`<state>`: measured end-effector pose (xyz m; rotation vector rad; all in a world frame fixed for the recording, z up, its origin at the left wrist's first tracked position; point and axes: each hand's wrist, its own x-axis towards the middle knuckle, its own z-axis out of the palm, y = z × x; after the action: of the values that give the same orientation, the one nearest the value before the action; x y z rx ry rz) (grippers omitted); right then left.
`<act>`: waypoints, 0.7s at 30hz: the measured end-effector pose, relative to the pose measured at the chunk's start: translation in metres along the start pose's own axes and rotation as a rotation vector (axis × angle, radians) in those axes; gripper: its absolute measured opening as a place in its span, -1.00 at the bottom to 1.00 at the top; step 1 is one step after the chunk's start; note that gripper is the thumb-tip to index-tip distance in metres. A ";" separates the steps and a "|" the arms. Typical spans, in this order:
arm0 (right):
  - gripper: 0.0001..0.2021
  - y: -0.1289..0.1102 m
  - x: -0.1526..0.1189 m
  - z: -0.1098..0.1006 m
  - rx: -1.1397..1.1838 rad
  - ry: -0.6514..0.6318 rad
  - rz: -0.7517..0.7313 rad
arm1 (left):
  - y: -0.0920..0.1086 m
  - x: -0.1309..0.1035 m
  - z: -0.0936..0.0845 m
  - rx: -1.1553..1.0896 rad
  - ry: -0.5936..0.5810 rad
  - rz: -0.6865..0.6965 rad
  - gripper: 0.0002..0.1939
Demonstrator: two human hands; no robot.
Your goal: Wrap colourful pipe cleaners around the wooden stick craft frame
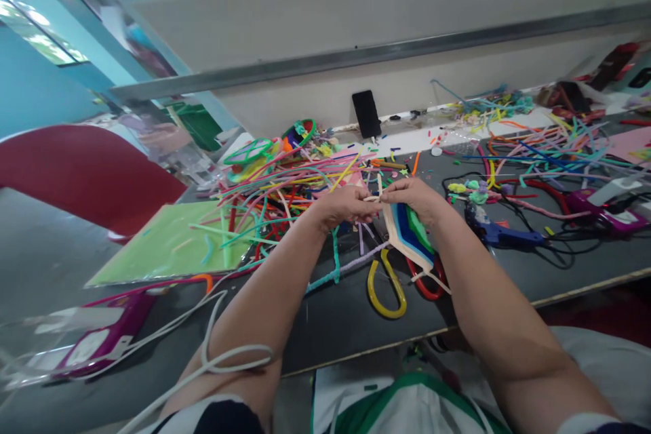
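Observation:
Over the middle of the table, both hands are close together at the top of a pipe-cleaner piece (pixel 399 237), banded in cream, blue and green. My left hand (pixel 342 207) pinches a cream pipe cleaner (pixel 379 184) at the piece's upper end. The fingers of my right hand (pixel 414 198) close on the piece's upper edge and partly cover the green band. Loose cream ends (pixel 432 277) stick out at its bottom. Below lie a yellow loop (pixel 386 288) and a red loop, partly hidden by the piece. A teal and lilac pipe-cleaner shape (pixel 336 258) lies beside my left wrist.
Heaps of coloured pipe cleaners (pixel 285 183) spread left and right (pixel 549 149). A phone (pixel 366 114) leans on the partition. A blue glue gun (pixel 508 234) with cords lies right. A green packet (pixel 167 244) and a purple power strip (pixel 109 336) lie left; a white cable crosses my left arm.

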<state>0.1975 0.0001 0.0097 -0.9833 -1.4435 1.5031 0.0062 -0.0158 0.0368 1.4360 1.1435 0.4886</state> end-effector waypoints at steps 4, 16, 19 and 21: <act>-0.75 -0.003 -0.001 0.000 -0.021 0.002 -0.004 | -0.011 0.008 0.008 0.058 -0.027 -0.029 -0.60; -0.82 0.000 0.003 -0.008 -0.192 0.107 -0.038 | 0.038 -0.033 0.006 0.268 0.372 0.164 -0.73; -0.82 -0.002 0.002 -0.009 -0.215 0.125 -0.055 | 0.037 -0.031 0.031 0.364 0.142 0.002 -0.79; -0.82 -0.001 0.002 -0.010 -0.196 0.126 -0.062 | 0.033 -0.025 0.046 0.412 0.082 -0.073 -0.82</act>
<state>0.2065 0.0053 0.0103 -1.1186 -1.5364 1.2503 0.0454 -0.0550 0.0640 1.7295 1.4145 0.2700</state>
